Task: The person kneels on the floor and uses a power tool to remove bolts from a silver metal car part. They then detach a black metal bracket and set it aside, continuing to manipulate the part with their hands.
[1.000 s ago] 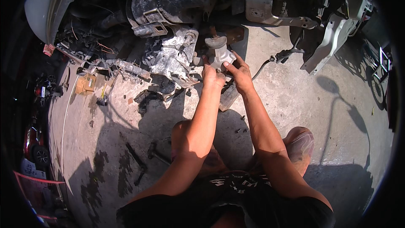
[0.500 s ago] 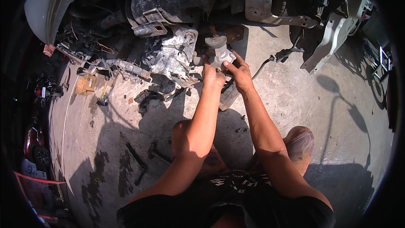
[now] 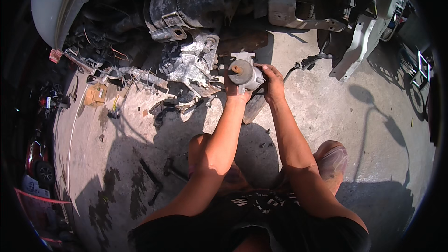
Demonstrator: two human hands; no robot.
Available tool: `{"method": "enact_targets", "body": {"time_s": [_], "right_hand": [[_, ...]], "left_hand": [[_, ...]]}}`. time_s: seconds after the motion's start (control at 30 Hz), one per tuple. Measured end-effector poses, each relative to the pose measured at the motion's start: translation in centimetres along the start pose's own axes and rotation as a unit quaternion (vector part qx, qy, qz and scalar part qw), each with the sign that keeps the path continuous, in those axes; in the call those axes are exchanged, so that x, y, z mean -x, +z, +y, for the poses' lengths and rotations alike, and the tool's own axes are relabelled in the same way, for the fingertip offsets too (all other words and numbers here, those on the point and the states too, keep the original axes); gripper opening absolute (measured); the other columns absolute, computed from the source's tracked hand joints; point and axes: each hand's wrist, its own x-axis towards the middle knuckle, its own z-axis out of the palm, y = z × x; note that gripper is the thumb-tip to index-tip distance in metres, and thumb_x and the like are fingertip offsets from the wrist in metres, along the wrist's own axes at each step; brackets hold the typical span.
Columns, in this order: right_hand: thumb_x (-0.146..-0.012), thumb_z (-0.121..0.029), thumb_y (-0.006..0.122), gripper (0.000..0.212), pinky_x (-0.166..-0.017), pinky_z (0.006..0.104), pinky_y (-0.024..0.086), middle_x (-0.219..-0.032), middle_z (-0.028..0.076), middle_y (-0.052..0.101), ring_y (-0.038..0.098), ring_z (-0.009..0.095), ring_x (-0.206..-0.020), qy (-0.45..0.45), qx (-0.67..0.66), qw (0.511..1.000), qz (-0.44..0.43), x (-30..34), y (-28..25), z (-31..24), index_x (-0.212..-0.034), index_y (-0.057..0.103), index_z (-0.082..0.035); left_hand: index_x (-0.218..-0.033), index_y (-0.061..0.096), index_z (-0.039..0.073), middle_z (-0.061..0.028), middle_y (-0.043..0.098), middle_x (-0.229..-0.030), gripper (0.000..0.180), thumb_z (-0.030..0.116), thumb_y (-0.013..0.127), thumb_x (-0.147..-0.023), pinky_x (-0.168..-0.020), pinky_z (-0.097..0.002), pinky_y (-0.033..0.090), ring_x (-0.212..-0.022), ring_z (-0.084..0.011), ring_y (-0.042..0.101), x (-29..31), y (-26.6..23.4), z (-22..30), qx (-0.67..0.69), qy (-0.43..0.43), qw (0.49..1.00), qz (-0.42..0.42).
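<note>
Both hands hold a silver cast-metal part (image 3: 252, 77), pump-like, with a round grey face and a rusty shaft stub pointing up toward me. My left hand (image 3: 235, 92) is closed round its left side and underside, with most fingers hidden behind it. On the right side, my right hand (image 3: 274, 83) grips the body with bent fingers, thumb partly hidden. A wooden block (image 3: 255, 108) lies on the ground just below the part. Left of my hands sits a dirty silver metal casting (image 3: 189, 65) on the vehicle's underside.
Above hang a dark cylindrical canister (image 3: 186, 7) and a pale bent panel (image 3: 357, 46). A hammer (image 3: 171, 168) and a dark angled bar tool (image 3: 151, 177) lie on the concrete near my left knee. A cardboard box (image 3: 95, 94) stands farther left. Small bolts (image 3: 266, 144) lie between my legs.
The metal part has turned in my hands: its round face and rusty shaft, which pointed away, now face up toward me. My right fingers have shifted along its side.
</note>
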Motion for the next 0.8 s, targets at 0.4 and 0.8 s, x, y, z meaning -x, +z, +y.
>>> {"method": "enact_targets", "body": {"time_s": [0.4,0.8], "right_hand": [[-0.096,-0.024,0.059,0.036,-0.084,0.0315,0.053,-0.104,0.014,0.067,0.066,0.022,-0.093,0.061,-0.05,0.996,-0.03,1.4,-0.2,-1.1,-0.119,0.061,0.004],[-0.097,-0.029,0.06,0.041,-0.094,0.0339,0.051,-0.127,0.018,0.062,0.063,0.024,-0.108,-0.013,-0.007,0.998,-0.068,1.5,-0.9,-1.6,-0.117,0.062,0.007]], "left_hand": [[-0.129,0.053,0.011,-0.0111,0.059,-0.124,0.079,0.076,0.049,-0.085,-0.097,-0.0435,0.05,-0.112,-0.0294,0.059,2.0,-1.5,-2.6,-0.035,0.004,0.985,-0.167],[-0.128,0.054,0.012,-0.0081,0.062,-0.119,0.069,0.07,0.05,-0.09,-0.092,-0.0393,0.052,-0.107,-0.025,0.062,3.3,-0.4,-2.0,-0.005,-0.128,0.98,-0.15]]}}
